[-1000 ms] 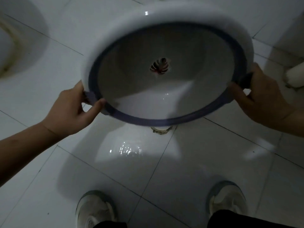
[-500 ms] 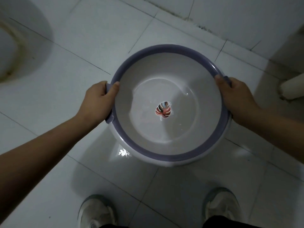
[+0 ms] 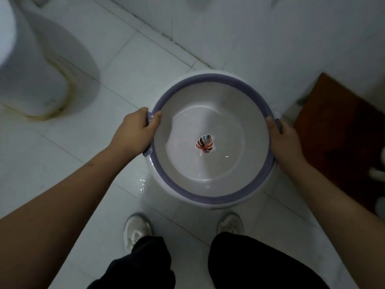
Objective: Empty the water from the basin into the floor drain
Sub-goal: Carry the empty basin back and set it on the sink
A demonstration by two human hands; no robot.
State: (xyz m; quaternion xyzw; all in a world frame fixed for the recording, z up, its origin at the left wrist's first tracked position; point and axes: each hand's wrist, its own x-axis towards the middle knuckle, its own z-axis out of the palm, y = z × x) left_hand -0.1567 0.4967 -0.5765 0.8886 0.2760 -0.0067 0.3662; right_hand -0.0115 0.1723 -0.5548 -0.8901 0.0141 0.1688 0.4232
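A round white basin [image 3: 212, 84] with a purple rim is held level above the tiled floor, mouth up. A small striped sticker [image 3: 205, 144] marks the middle of its bottom, and only thin wet traces glint inside. My left hand [image 3: 136, 130] grips the rim's left handle, thumb over the edge. My right hand [image 3: 284, 140] grips the right handle the same way. The floor drain is hidden beneath the basin. A wet patch [image 3: 143, 184] shines on the tile at the basin's lower left.
A white toilet base [image 3: 33, 80] with a stained foot stands at the left. The tiled wall [image 3: 270, 34] runs behind. A dark red-brown door or panel [image 3: 337, 130] is at the right. My two white shoes [image 3: 137, 230] stand below the basin.
The basin was tipped steeply away one second ago, then came back level. It now sits upright and lower in view, and the camera has pulled back, showing my legs.
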